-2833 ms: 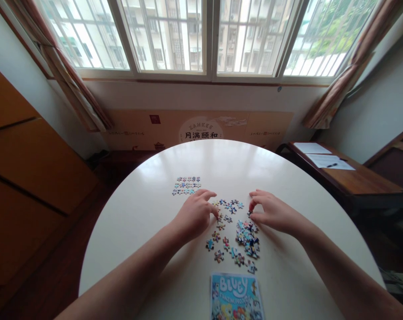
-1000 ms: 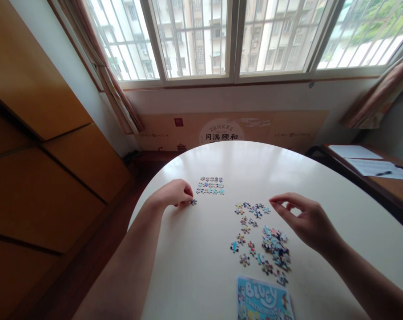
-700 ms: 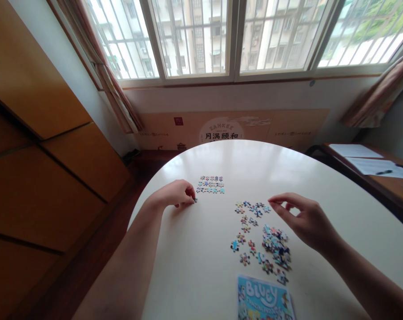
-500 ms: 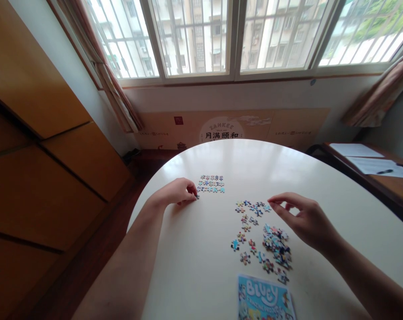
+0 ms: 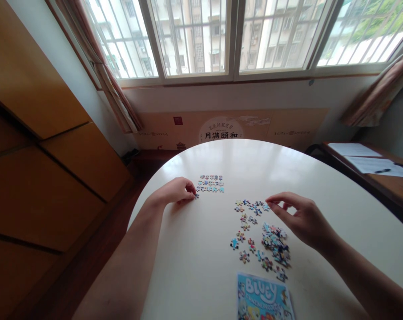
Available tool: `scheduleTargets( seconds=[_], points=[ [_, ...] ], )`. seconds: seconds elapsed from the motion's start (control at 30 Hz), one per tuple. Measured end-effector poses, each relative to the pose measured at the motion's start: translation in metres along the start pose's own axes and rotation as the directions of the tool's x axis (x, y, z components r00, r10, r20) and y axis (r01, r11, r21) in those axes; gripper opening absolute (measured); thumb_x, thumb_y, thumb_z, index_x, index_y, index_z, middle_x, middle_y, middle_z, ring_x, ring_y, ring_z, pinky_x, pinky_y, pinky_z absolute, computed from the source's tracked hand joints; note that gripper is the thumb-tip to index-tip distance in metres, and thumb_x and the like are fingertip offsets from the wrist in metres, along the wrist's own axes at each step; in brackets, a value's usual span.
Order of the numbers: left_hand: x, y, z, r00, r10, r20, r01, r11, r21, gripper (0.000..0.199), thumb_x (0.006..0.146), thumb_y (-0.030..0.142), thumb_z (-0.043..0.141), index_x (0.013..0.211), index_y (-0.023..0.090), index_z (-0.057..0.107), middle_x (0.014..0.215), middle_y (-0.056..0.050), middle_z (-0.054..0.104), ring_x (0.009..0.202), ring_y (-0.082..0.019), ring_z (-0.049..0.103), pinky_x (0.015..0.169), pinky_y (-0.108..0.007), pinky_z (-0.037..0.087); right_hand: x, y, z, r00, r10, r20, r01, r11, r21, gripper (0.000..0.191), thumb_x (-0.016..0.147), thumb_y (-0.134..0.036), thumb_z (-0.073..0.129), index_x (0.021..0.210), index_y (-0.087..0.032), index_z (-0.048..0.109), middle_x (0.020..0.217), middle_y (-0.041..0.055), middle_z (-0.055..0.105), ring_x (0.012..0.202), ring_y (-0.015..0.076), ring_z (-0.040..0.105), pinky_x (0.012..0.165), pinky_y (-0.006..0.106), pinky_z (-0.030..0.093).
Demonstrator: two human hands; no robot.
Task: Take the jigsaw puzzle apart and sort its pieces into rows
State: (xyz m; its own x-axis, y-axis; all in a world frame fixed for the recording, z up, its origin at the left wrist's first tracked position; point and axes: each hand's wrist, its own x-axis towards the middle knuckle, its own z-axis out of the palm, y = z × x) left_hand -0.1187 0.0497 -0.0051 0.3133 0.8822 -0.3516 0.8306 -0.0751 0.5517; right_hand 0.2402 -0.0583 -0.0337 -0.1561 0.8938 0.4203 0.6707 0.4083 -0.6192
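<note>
On a round white table (image 5: 195,266), my left hand (image 5: 179,191) has its fingers pinched at a small jigsaw piece (image 5: 197,196). That piece touches the table just below the left end of neat rows of jigsaw pieces (image 5: 211,183). My right hand (image 5: 296,215) hovers at the right, thumb and forefinger pressed together beside a light-blue jigsaw piece (image 5: 266,207). Whether anything is between those fingertips is too small to tell. Loose jigsaw pieces (image 5: 244,227) lie scattered to its left, and a heaped pile of pieces (image 5: 275,242) is below the hand.
A blue "Bluey" picture sheet or box (image 5: 264,298) lies at the near edge of view. To the right, a brown side table (image 5: 384,182) carries papers (image 5: 371,164) and a dark pen (image 5: 383,171). Wooden cabinets (image 5: 54,191) stand left; a barred window (image 5: 235,40) is ahead.
My left fingertips have drawn back a little, so more of the piece beside them shows. My right hand keeps nearly the same place. The whole view has shifted very slightly.
</note>
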Motion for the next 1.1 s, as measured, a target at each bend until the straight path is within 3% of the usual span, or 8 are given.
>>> scheduleTargets(
  seconds=[0.43, 0.6, 0.83, 1.1],
  points=[
    [0.007, -0.010, 0.002, 0.998, 0.058, -0.024, -0.058, 0.998, 0.031, 0.027, 0.067, 0.037, 0.065, 0.087, 0.020, 0.072, 0.079, -0.001, 0.069, 0.050, -0.011, 0.052, 0.052, -0.024, 0.040, 0.000, 0.000, 0.001, 1.000, 0.009, 0.025, -0.009, 1.000, 0.020, 0.021, 0.090, -0.038, 0.058, 0.092, -0.023, 0.073, 0.091, 0.0066, 0.074, 0.074, 0.0205, 0.065, 0.062, 0.034, 0.055],
    [0.010, -0.013, 0.002, 0.998, 0.061, -0.013, -0.061, 0.998, 0.022, 0.029, 0.067, 0.038, 0.066, 0.089, 0.020, 0.071, 0.079, -0.001, 0.069, 0.051, -0.012, 0.054, 0.053, -0.025, 0.041, 0.001, 0.001, 0.004, 0.996, 0.011, 0.092, -0.013, 1.000, 0.021, 0.020, 0.090, -0.034, 0.058, 0.095, -0.022, 0.073, 0.092, 0.0072, 0.074, 0.080, 0.0217, 0.067, 0.066, 0.035, 0.055],
    [0.012, -0.016, 0.002, 0.997, 0.082, -0.010, -0.082, 0.997, -0.008, 0.029, 0.067, 0.039, 0.067, 0.089, 0.019, 0.066, 0.079, 0.000, 0.067, 0.049, -0.012, 0.053, 0.049, -0.024, 0.039, -0.001, 0.002, 0.016, 0.966, -0.106, 0.236, 0.129, 0.988, -0.083, 0.018, 0.089, -0.026, 0.059, 0.097, -0.024, 0.075, 0.099, 0.0074, 0.072, 0.095, 0.0238, 0.064, 0.086, 0.041, 0.052],
    [0.004, -0.004, 0.000, 0.995, 0.071, -0.076, -0.072, 0.997, -0.005, 0.028, 0.070, 0.043, 0.068, 0.082, 0.020, 0.060, 0.076, -0.002, 0.066, 0.055, -0.015, 0.056, 0.048, -0.025, 0.040, -0.004, -0.003, 0.029, 0.934, -0.169, 0.313, 0.243, 0.946, -0.215, 0.020, 0.089, -0.026, 0.061, 0.104, -0.027, 0.074, 0.094, 0.0072, 0.067, 0.090, 0.0244, 0.059, 0.082, 0.040, 0.050]
  ],
)
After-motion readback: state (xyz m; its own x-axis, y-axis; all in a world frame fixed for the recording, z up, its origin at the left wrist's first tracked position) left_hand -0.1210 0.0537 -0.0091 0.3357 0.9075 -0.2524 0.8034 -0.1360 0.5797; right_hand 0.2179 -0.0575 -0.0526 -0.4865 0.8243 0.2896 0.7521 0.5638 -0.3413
